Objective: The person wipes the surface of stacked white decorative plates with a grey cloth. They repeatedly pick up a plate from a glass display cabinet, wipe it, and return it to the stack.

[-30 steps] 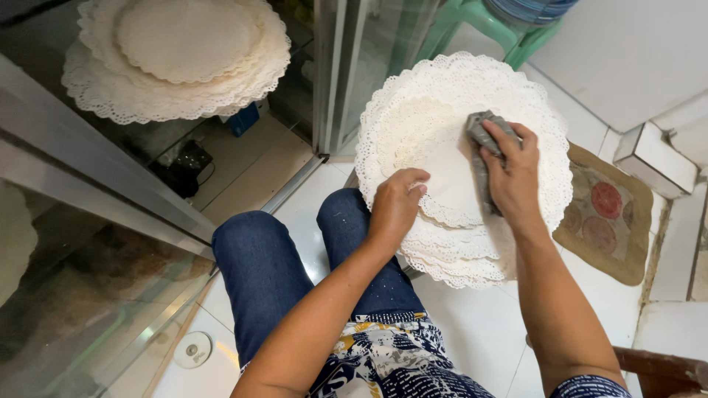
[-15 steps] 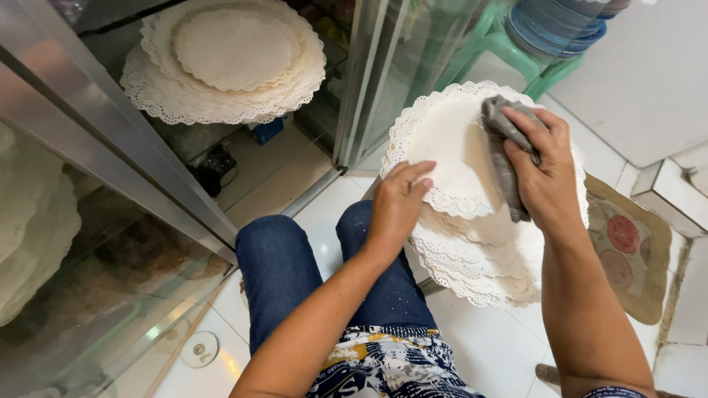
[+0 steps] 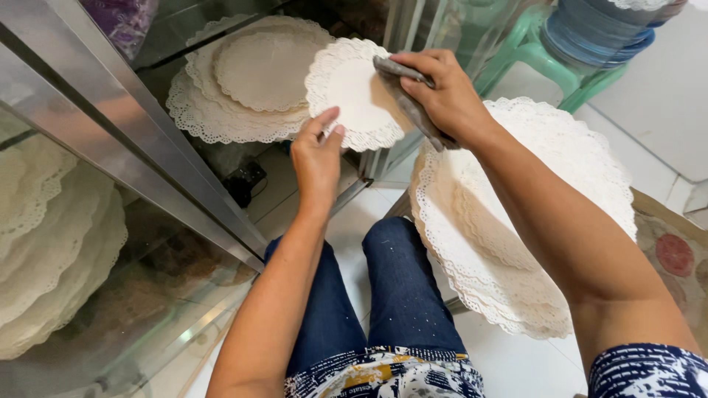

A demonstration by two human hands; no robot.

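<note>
My left hand [image 3: 317, 151] pinches the lower edge of a small round white lace-edged plate [image 3: 352, 92], held up in front of the glass cabinet. My right hand [image 3: 442, 92] grips a grey cloth [image 3: 409, 99] and presses it against the plate's right rim. Below my right forearm lies a stack of larger white lace-edged plates [image 3: 516, 221]. Inside the cabinet, just behind the held plate, sits another stack of cream lace-edged plates [image 3: 243, 88].
A glass cabinet with metal frame bars [image 3: 140, 140] fills the left; more lacy plates [image 3: 51, 243] show behind its lower pane. A green plastic stool [image 3: 553, 59] carrying blue dishes stands at top right. A patterned mat [image 3: 675, 258] lies right. My knees in blue jeans [image 3: 383, 295] are below.
Both hands lifted the small plate off the big stack and carried it left and up toward the cabinet opening. The cloth stays in my right hand against the plate.
</note>
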